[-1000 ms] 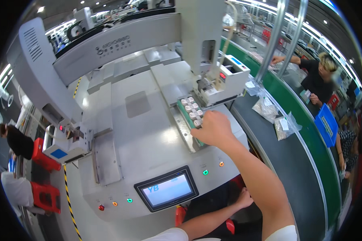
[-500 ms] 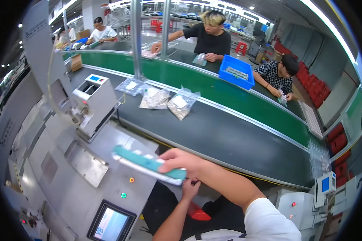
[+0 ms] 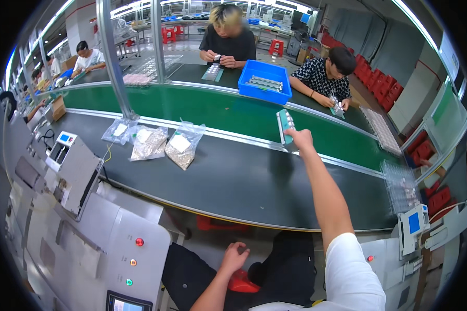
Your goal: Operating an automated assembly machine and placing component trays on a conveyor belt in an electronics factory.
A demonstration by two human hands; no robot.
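The dark conveyor belt (image 3: 244, 176) spans the view, with the green belt (image 3: 218, 111) beyond it. The right hand (image 3: 299, 139) reaches across both, fingers clamped on the near end of a teal tray (image 3: 285, 123) held above the green belt. The left hand (image 3: 234, 257) rests on the lap, fingers loosely curled, holding nothing.

A short white sleeve (image 3: 350, 269) covers the upper arm at the lower right of the frame; both forearms are bare, and dark trousers (image 3: 202, 272) cover the lap at bottom centre.
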